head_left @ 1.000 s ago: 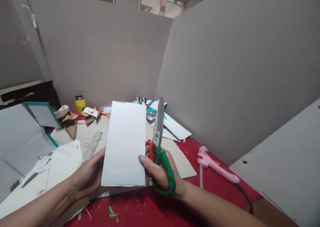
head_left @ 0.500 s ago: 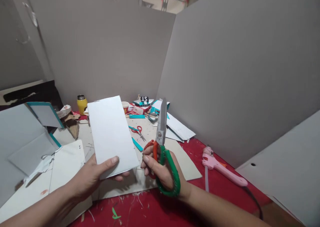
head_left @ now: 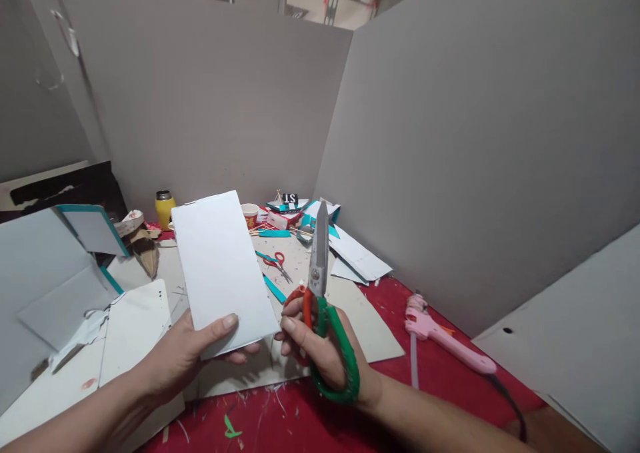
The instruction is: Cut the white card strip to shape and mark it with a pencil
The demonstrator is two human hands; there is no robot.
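Observation:
A white rectangular piece of cardboard (head_left: 223, 260) is held up by my left hand (head_left: 200, 340), thumb across its lower front and fingers beneath. In my right hand (head_left: 320, 346) is a large pair of scissors (head_left: 318, 260), its handles wrapped in orange and green and its blades pointing up, closed or nearly so. The scissors stand just right of the cardboard's lower right corner, and my right fingertips are close to that corner; whether they touch it I cannot tell.
Small red-handled scissors (head_left: 277, 261) lie on a pale board (head_left: 370, 326). A pink glue gun (head_left: 450, 346) rests on the red tablecloth (head_left: 290, 420) at right. Farther back stand a yellow bottle (head_left: 164, 210) and a paper cup (head_left: 251, 214). An opened white box (head_left: 45, 286) is at left.
The scissors in my right hand have moved slightly down and left, nearer the cardboard. My left hand keeps its hold, with the cardboard almost unmoved.

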